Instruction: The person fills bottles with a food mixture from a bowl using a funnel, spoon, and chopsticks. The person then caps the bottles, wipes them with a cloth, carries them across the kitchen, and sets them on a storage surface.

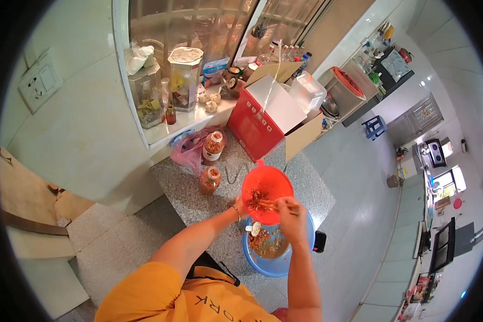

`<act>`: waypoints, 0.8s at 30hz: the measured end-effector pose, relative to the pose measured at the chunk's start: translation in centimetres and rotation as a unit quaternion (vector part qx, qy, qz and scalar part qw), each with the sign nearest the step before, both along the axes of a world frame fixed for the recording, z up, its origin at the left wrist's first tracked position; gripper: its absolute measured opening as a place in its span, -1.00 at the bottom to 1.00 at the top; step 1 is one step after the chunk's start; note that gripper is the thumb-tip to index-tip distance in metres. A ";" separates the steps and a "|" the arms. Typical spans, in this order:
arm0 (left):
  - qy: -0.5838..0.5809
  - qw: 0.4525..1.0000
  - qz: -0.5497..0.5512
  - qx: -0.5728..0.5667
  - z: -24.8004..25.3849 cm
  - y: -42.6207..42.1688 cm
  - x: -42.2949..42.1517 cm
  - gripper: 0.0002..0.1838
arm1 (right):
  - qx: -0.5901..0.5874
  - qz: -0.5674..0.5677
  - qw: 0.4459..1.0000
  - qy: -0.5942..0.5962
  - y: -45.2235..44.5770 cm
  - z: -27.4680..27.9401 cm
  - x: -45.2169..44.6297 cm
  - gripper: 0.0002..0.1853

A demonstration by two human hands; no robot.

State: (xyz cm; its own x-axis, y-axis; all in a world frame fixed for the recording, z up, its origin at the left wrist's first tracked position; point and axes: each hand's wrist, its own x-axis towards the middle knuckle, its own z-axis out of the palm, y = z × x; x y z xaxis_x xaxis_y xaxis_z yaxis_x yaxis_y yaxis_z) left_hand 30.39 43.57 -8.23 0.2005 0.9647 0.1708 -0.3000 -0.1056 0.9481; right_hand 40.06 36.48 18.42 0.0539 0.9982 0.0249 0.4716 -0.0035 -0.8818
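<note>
A red plastic funnel (276, 180) with a small tab on its rim holds chopped reddish food (257, 199). My left hand (241, 207) is closed at its lower left side, with the fingers mostly hidden under the rim. Whether a jar stands beneath is hidden. My right hand (292, 219) grips chopsticks (268, 204), their tips in the food. Below both hands, a blue basin (276, 266) contains more chopped food and liquid, with a white spoon-like piece (254, 229) at its left edge. Two filled glass jars, one labelled (213, 147) and one plain (210, 181), stand beyond my left hand.
A pink plastic bag (187, 152) lies by the jars on the granite table (182, 185). Behind stands an open red carton (255, 124). The windowsill (163, 134) bears containers, bottles and garlic. A blue stool (374, 127) stands on the floor further off.
</note>
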 end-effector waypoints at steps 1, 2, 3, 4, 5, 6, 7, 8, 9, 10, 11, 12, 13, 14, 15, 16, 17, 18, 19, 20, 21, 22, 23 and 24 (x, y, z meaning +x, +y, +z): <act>-0.002 1.000 -0.004 -0.007 0.1 0.8 -0.3 -0.71 | -0.002 -0.015 1.000 0.026 0.3 0.9 0.4 -0.78; -0.002 1.000 -0.012 -0.020 0.7 1.6 -0.3 -0.71 | -0.009 -0.034 0.998 0.054 0.2 2.2 0.5 -0.78; -0.001 0.999 -0.022 -0.033 1.6 3.1 -0.7 -0.71 | -0.017 -0.041 0.997 0.059 0.0 3.3 0.6 -0.78; 0.002 0.999 -0.033 -0.043 1.6 3.3 -1.4 -0.71 | -0.010 -0.042 0.997 0.058 0.2 4.4 0.5 -0.78; 0.005 0.998 -0.042 -0.050 2.7 5.0 -1.5 -0.71 | 0.000 -0.041 0.998 0.056 0.5 4.9 0.5 -0.77; 0.007 0.997 -0.051 -0.056 2.9 5.7 -2.3 -0.71 | -0.001 -0.046 0.997 0.061 0.6 4.7 0.3 -0.77; 0.008 0.996 -0.061 -0.060 3.0 5.9 -3.1 -0.71 | 0.016 -0.040 0.997 0.067 0.7 4.5 0.2 -0.77; 0.009 0.995 -0.071 -0.064 3.4 6.4 -3.4 -0.71 | 0.034 -0.034 0.996 0.072 0.9 4.2 0.3 -0.77; 0.008 0.994 -0.082 -0.068 3.8 7.3 -3.7 -0.71 | 0.036 -0.024 0.997 0.070 1.3 3.5 0.5 -0.77; 0.006 0.993 -0.094 -0.072 4.0 7.4 -3.8 -0.71 | 0.036 -0.032 0.996 0.071 1.5 3.1 0.7 -0.77; 0.004 0.991 -0.105 -0.077 4.2 7.7 -4.0 -0.71 | 0.037 -0.037 0.995 0.083 1.6 3.0 0.4 -0.79; 0.003 0.990 -0.115 -0.082 4.4 7.8 -3.9 -0.71 | 0.039 -0.041 0.994 0.096 1.8 3.0 0.2 -0.81; 0.001 0.989 -0.122 -0.087 4.5 7.8 -3.9 -0.71 | 0.039 -0.045 0.993 0.097 2.0 3.0 0.2 -0.81; 0.000 0.987 -0.129 -0.093 4.6 7.8 -3.8 -0.71 | 0.040 -0.045 0.995 0.080 2.2 3.1 0.0 -0.82; -0.002 0.986 -0.135 -0.100 4.7 7.7 -3.9 -0.71 | 0.040 -0.044 0.996 0.062 2.2 3.2 -0.1 -0.82; -0.004 0.985 -0.140 -0.106 4.7 7.5 -4.1 -0.71 | 0.039 -0.046 0.996 0.063 2.2 3.4 -0.1 -0.82; -0.008 0.983 -0.145 -0.111 4.7 7.3 -4.2 -0.71 | 0.033 -0.036 0.998 0.032 2.2 3.7 -0.1 -0.79; -0.013 0.982 -0.148 -0.115 4.6 6.8 -4.5 -0.71 | 0.028 -0.025 0.999 0.001 2.3 4.1 0.0 -0.77; -0.018 0.982 -0.150 -0.117 4.8 6.5 -4.3 -0.71 | 0.030 -0.023 0.999 -0.001 2.2 4.4 0.0 -0.77; -0.023 0.981 -0.152 -0.118 5.1 7.1 -4.2 -0.71 | 0.020 -0.032 0.999 0.017 1.9 4.6 0.1 -0.77; -0.028 0.980 -0.154 -0.120 5.1 6.5 -4.0 -0.71 | 0.009 -0.040 0.998 0.036 1.5 4.7 0.2 -0.77; -0.032 0.980 -0.156 -0.123 4.6 5.1 -5.2 -0.72 | 0.011 -0.039 0.999 0.035 1.1 4.6 0.3 -0.77; -0.036 0.979 -0.159 -0.126 4.4 4.1 -5.8 -0.72 | 0.014 -0.045 0.997 0.060 0.7 4.6 0.5 -0.77; -0.040 0.978 -0.162 -0.129 4.4 3.9 -6.2 -0.72 | 0.017 -0.051 0.995 0.086 0.4 4.5 0.7 -0.77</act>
